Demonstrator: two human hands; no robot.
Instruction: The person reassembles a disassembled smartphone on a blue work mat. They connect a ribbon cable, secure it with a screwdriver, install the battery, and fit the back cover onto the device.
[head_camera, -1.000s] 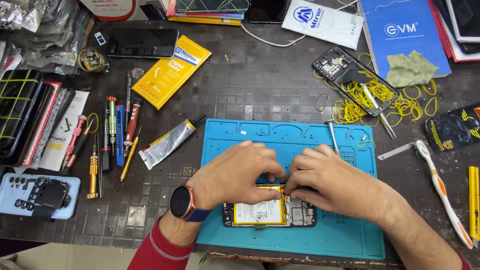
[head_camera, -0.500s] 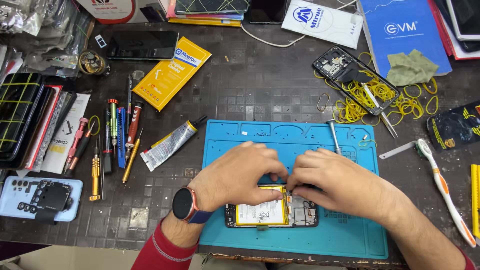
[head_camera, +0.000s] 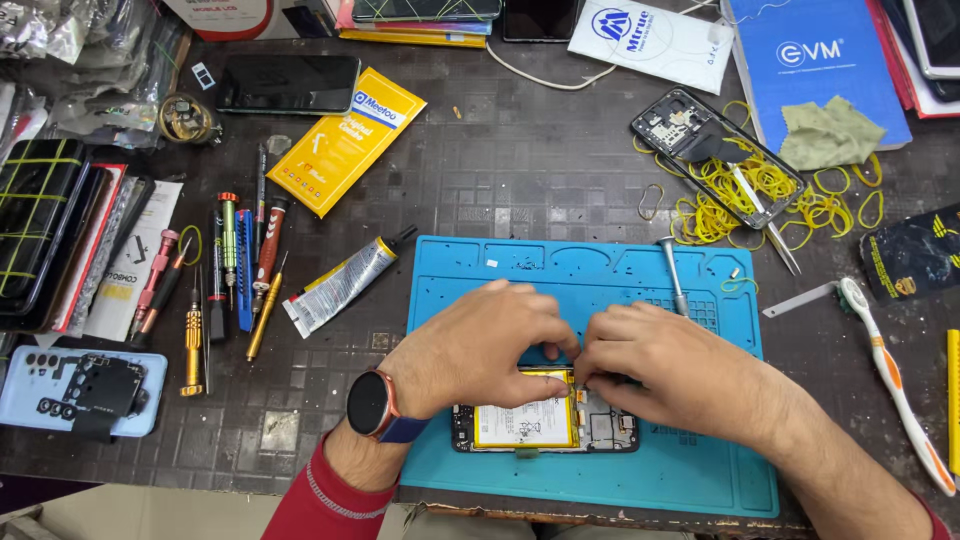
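At the lower centre of the frame, our left hand (head_camera: 480, 345) and right hand (head_camera: 665, 370) meet fingertip to fingertip, pressing on the opened phone (head_camera: 545, 425) on the blue mat (head_camera: 700, 480); light, thin, fragile, we judge, best held by its edges. A screwdriver (head_camera: 672, 275) lies beyond.

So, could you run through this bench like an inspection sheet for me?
Surface: dark gridded bench with a blue work mat.
Job's things: opened phone, yellow-edged battery showing, on the mat.
Clutter: screwdrivers, glue tube, yellow rubber bands, toothbrush.
Hands: left hand and right hand both press fingertips on the phone's upper edge.
Cables: white cable at the far edge.
Surroundings: nothing seen.
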